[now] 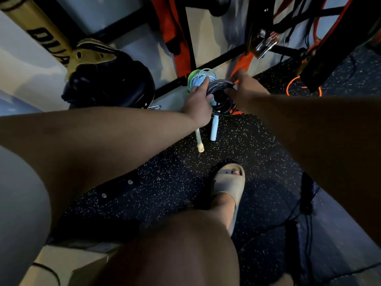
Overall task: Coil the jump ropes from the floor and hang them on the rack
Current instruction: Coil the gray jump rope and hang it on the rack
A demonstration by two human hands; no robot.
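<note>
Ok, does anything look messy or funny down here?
Yes. An orange cord lies in a loose loop on the floor beside the rack, not hung up. Two handles dangle under the light ropes in the left hand; the right hand grips a dark coil.

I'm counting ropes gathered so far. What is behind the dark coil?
Behind the dark coil a pale blue and green coil shows, gripped by the left hand. Its lower part is covered, so its rope count is unclear. The right hand holds the dark coil's other side.
</note>
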